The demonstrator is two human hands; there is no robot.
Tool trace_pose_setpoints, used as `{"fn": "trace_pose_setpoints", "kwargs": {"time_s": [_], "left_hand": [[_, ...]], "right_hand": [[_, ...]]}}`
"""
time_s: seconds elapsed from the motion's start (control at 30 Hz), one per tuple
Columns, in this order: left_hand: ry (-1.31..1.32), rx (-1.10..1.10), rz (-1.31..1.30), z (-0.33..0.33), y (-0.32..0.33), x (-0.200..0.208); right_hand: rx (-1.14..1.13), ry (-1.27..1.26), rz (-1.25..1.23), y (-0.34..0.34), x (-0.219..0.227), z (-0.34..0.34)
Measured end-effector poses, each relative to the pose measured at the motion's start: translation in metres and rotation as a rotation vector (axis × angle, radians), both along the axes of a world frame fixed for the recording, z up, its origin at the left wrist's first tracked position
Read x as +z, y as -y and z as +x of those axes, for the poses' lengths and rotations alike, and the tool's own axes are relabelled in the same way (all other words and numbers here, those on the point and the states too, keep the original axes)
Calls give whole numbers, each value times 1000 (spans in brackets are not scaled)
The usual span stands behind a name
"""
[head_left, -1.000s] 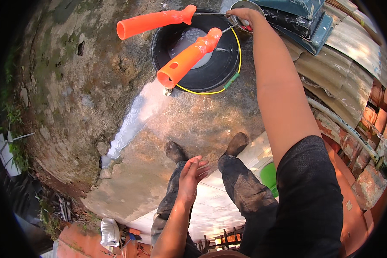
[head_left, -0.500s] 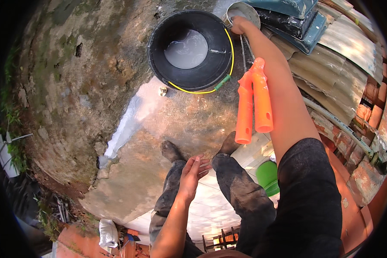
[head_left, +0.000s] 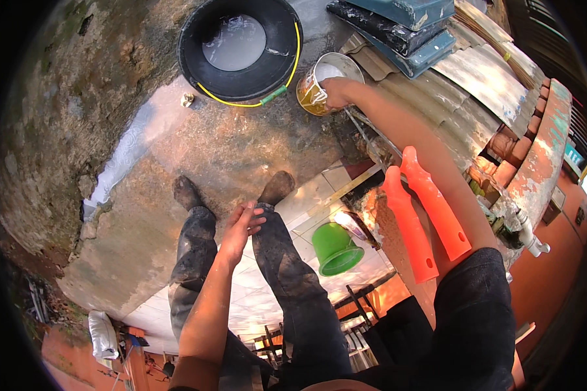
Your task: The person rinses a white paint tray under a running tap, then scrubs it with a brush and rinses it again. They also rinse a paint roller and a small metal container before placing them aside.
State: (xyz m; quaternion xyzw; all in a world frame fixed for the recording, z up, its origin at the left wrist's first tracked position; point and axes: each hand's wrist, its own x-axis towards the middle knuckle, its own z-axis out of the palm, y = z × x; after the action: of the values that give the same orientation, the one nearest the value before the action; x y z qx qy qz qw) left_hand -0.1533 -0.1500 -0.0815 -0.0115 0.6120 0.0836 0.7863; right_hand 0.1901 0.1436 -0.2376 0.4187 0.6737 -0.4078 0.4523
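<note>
My right hand (head_left: 339,92) grips the rim of a metal tin (head_left: 311,98) holding whitish liquid. The tin is tilted and a little off the ground, just right of the black bucket (head_left: 195,60). From beside that hand run thin metal rods (head_left: 366,135), leading to two orange handles (head_left: 424,215) near my right forearm; the far ends of these tools are hidden. A pool of greyish-white liquid (head_left: 235,42) lies in the bucket, whose yellow wire bail has a green grip. Above my legs hovers my left hand (head_left: 239,225), fingers loosely stretched, holding nothing.
Stacked blue and black trays (head_left: 430,55) lie on corrugated sheets (head_left: 437,98) at the far right. A green pail (head_left: 336,247) is on the tiles right of my legs. The rough concrete (head_left: 111,72) carries a white streak and ends in a broken edge at left.
My right hand has brought the tin nearer to me relative to the bucket. The orange handles have swung and spread apart. The whole view has shifted rightward; my left hand keeps its pose.
</note>
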Motion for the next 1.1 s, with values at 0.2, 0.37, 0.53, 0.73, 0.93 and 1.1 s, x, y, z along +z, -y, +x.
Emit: {"fn": "trace_pose_setpoints", "kwargs": {"time_s": [0.2, 0.37, 0.53, 0.73, 0.93, 1.1], "left_hand": [[70, 143, -49, 58, 17, -45], [7, 424, -139, 154, -21, -136], [-210, 440, 95, 198, -67, -181], [-81, 249, 49, 202, -112, -129], [1, 459, 125, 218, -131, -33], [28, 582, 172, 218, -136, 51]], "right_hand": [[-24, 17, -133, 70, -5, -23], [-189, -63, -315, 83, -11, -37], [-451, -69, -527, 50, -14, -11], [-689, 43, -726, -48, -2, -6], [-609, 83, -830, -106, 46, -18], [-577, 10, -1001, -135, 88, -5]]}}
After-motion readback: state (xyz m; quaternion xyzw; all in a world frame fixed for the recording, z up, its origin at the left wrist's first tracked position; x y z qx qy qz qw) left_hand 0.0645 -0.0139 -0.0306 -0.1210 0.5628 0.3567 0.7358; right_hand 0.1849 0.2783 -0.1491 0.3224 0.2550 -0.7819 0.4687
